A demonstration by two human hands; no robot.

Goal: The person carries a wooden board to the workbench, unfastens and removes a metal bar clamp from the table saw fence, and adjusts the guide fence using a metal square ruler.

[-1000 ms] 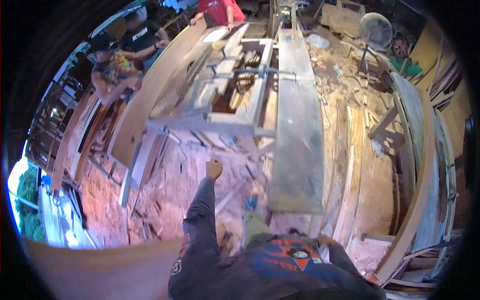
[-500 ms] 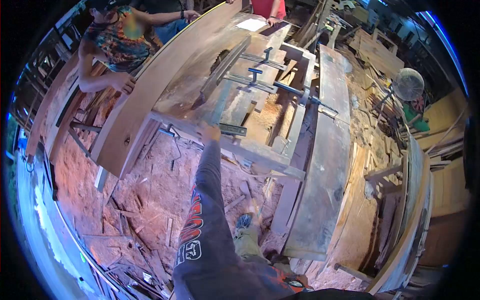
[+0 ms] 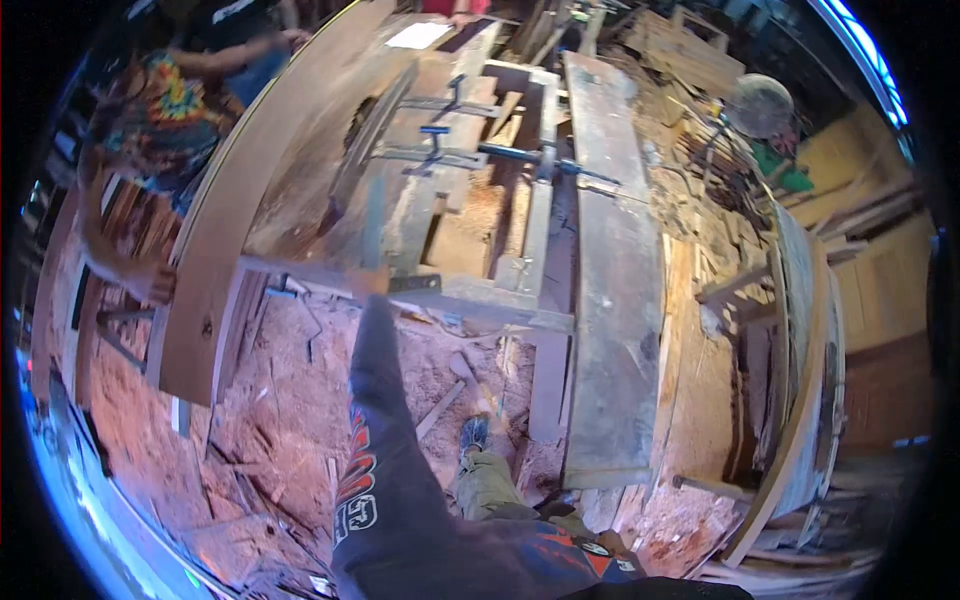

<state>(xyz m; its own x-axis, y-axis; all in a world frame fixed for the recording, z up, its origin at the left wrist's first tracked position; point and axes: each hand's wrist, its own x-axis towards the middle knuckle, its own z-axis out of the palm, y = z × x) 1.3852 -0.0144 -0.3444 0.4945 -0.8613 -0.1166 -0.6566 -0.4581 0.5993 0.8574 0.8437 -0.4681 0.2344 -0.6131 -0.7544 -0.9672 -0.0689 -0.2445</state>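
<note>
My left hand (image 3: 370, 283), at the end of a dark printed sleeve, is closed on the corner of a carpenter's square (image 3: 375, 220) at the near edge of the saw table (image 3: 300, 225). The square's blade lies along the tabletop, and its dark stock (image 3: 415, 284) points right along the edge. Motion smears the fingers a little. Beyond the hand, a straight wooden fence (image 3: 372, 140) stands beside the partly hidden saw blade (image 3: 357, 125). Bar clamps (image 3: 434, 142) with blue handles lie across the table to its right. My right hand is out of view.
A long wide board (image 3: 215, 290) runs along the table's left side, with a co-worker's hand (image 3: 150, 282) at its edge. Another person's hand is near a white sheet (image 3: 418, 36) at the back. A long plank (image 3: 612, 300) lies right; scraps and sawdust cover the floor.
The whole scene has shifted left and slightly down in view as my head moved. My left hand stays on the square at the table edge.
</note>
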